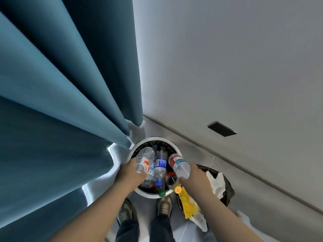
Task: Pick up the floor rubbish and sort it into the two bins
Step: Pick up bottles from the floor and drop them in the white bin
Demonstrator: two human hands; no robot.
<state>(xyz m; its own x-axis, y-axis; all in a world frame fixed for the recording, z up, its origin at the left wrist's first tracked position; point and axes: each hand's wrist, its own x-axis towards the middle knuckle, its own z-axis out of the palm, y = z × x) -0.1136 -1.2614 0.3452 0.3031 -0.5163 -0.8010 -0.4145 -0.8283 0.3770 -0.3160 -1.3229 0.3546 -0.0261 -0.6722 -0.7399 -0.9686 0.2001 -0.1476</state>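
Your two bare forearms reach down and forward from the bottom of the view, above your dark trouser legs and a pair of olive-grey trainers [164, 206] planted on the pale floor [195, 137]. Your left hand [130, 173] is wrapped around the lower end of a clear plastic bottle with an orange-and-white label [144, 160], fingers [141, 177] curled under it, holding it tilted over the round white-rimmed bin with a black liner [138, 146]. Your right hand [196, 177] closes on a clear plastic bottle with a red, white and teal label and a red cap [180, 165], its capped end pointing out over the same bin; the fingers themselves are hidden behind the bottle and the back of the hand.

That white-rimmed bin, just ahead of your toes, already holds a heap of bottles, among them a clear bottle with a blue label and blue cap [160, 167] lying lengthwise, a green-capped bottle [161, 193] at the near rim, and a bottle with an orange cap [178, 189] beside your right wrist.

Just to the right, touching or nearly touching the first bin, sits a dark bin lined with a black bag [229, 189]. It contains crumpled white paper [217, 182], a yellow wrapper [188, 205] and a clear plastic bag [201, 220] spilling over its near edge.

Heavy teal curtains [61, 110] hang at the left, their hem meeting the floor beside the white-rimmed bin. A plain grey wall [227, 58] with a dark rectangular socket plate [222, 131] fills the right.
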